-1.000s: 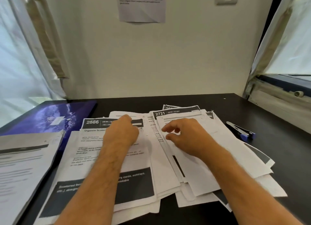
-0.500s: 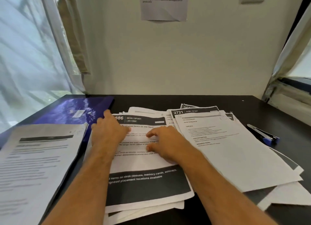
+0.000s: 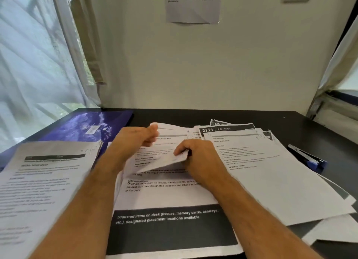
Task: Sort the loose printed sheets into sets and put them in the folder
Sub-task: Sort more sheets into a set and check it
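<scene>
You stand at a dark worktop that runs back to a pale wall, with a curtained window on your left and a window frame at far right. The sorting looks early on: most printed sheets are loose. The largest pile, headed 2721, fans out untidily across the right half, its lower corners reaching toward the near edge. In the middle lies a sheet with a black band across its bottom. A blurred pile sits on your left, partly over the purple folder, which lies flat at the back left; whether any sheets are inside, you cannot tell.

Your right hand pinches the edge of a lifted sheet, fingers curled round it. Your left hand holds the same sheet's far part, thumb against its upper edge.

A blue stapler rests just beside the right pile. Bare worktop shows only along the back and far right, so room to lay out new sets is tight.
</scene>
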Motion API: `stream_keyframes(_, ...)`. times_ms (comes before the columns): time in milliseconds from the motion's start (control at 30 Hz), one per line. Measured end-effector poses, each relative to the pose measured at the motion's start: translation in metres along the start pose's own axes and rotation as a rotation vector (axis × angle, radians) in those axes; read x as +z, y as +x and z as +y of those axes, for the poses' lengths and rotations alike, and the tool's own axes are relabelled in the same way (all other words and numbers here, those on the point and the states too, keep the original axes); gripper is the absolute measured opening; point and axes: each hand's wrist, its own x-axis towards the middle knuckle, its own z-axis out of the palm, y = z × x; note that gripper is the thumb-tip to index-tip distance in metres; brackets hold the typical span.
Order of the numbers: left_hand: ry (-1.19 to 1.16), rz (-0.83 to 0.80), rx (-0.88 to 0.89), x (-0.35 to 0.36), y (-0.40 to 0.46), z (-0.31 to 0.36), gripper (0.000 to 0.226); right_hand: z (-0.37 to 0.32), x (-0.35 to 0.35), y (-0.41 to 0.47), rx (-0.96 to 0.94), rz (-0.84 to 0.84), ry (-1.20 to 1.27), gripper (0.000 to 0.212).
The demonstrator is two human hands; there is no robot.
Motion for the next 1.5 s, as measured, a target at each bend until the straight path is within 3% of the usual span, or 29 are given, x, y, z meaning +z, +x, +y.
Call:
stream_keyframes(67,0.475,0.216,-0.057,0.004,0.007,-0.009,0.053,0.004,0.002,0.0,-0.015,-0.009,0.026,0.013)
stream_keyframes(133,0.645,0.23,-0.143,0.006,0.009,-0.016,0.076,0.007,0.004,0.002,-0.014,-0.02,0.041,0.012)
stream_keyframes(267,0.445,0.304,-0.136,0.005,0.017,-0.022,0.082,0.009,0.007,0.003,-0.003,-0.037,0.048,0.014)
stream_keyframes(433,0.441,0.526,0.036,0.0,0.019,-0.021,0.044,0.01,0.009,0.002,-0.016,-0.034,0.051,0.015)
stream_keyframes(567,0.282,0.627,0.171,0.003,0.017,-0.017,0.038,0.009,0.008,0.002,-0.015,-0.029,0.039,0.018)
stream_keyframes(633,0.258,0.647,0.224,0.005,0.015,-0.013,0.021,0.008,0.008,0.002,0.017,-0.026,0.061,0.026)
stream_keyframes(700,0.218,0.607,0.264,0.004,0.013,-0.008,0.007,0.006,0.008,0.002,0.02,-0.007,0.112,0.03)
stream_keyframes(800,-0.066,0.313,0.276,0.0,0.005,0.0,0.003,0.002,0.008,0.004,-0.003,0.033,0.165,0.045)
stream_keyframes(933,-0.201,0.102,0.327,-0.004,-0.001,0.009,0.021,0.001,0.009,0.007,-0.017,0.122,0.203,0.065)
stream_keyframes(1000,-0.209,0.046,0.338,-0.003,-0.001,0.011,0.026,0.002,0.009,0.008,-0.044,0.149,0.188,0.059)
stream_keyframes(1133,-0.309,-0.163,0.259,-0.003,-0.004,0.009,0.015,0.008,0.014,0.014,-0.088,0.219,0.112,0.027)
stream_keyframes(1200,-0.374,-0.208,0.207,-0.001,-0.005,0.009,0.012,0.009,0.015,0.015,-0.089,0.239,0.076,0.022)
stream_keyframes(1333,-0.496,0.053,0.179,-0.002,0.002,0.005,0.011,0.009,0.01,0.013,-0.15,0.32,0.186,0.01)
stream_keyframes(1500,-0.463,0.455,0.122,-0.008,0.019,-0.009,0.01,0.009,0.007,0.005,-0.171,0.121,0.151,0.014)
